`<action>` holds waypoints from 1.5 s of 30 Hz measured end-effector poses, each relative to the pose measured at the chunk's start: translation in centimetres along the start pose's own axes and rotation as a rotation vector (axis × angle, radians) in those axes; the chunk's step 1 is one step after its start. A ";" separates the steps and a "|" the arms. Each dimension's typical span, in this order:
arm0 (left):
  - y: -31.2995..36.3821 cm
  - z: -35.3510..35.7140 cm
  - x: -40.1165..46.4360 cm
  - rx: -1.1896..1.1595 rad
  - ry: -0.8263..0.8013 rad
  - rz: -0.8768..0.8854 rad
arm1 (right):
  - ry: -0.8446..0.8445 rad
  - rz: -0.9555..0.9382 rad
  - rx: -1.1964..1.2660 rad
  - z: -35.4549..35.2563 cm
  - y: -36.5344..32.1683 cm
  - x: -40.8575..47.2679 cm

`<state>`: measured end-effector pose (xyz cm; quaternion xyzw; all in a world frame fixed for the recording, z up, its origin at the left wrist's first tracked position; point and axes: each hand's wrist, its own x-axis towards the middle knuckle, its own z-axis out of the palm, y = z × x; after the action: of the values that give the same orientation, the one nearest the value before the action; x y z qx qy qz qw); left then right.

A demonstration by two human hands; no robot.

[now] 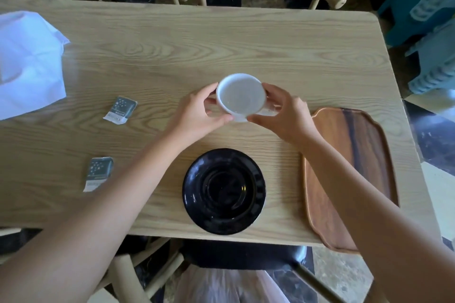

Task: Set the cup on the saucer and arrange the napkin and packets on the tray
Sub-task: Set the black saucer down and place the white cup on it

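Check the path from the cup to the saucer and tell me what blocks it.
Nothing visible does. Both hands, left hand and right hand, hold the white cup just beyond the empty black saucer, with only bare table between them.

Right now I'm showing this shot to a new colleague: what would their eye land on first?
Both hands, left hand and right hand, grip a white cup at the centre of the wooden table. Nearer the person sits an empty black saucer, with a wooden tray on its right. Far left lie a white napkin and two packets.
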<state>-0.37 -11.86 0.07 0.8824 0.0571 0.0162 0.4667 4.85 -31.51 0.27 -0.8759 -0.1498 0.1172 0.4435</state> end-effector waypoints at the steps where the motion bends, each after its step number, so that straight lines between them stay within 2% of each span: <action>1: 0.3 -0.6 -1.1 -0.006 0.003 -0.002 | 0.009 -0.029 0.005 -0.1 -0.4 -0.8; 6: 1.5 -2.4 -7.1 -0.008 0.046 0.001 | 0.003 -0.135 0.011 0.0 -1.9 -5.3; 15: 0.1 -0.4 -14.1 0.035 0.080 -0.096 | -0.130 -0.070 -0.052 2.0 -1.0 -11.0; 30: -1.4 0.8 -17.2 -0.037 0.034 -0.155 | -0.161 -0.087 -0.061 4.0 0.1 -13.1; 34: -1.6 0.4 -17.2 -0.045 0.046 -0.139 | -0.245 -0.055 -0.064 3.4 0.4 -13.2; 40: -1.8 0.3 -16.3 -0.054 -0.017 -0.121 | -0.022 -0.086 -0.140 2.3 0.9 -13.4; 45: -1.9 0.5 -16.3 -0.022 -0.016 -0.078 | -0.033 -0.088 -0.101 2.2 0.9 -13.4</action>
<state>-16.67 -13.13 -1.37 0.8745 0.0878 -0.0085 0.4769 -8.20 -35.32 -0.75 -0.8876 -0.2012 0.1041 0.4010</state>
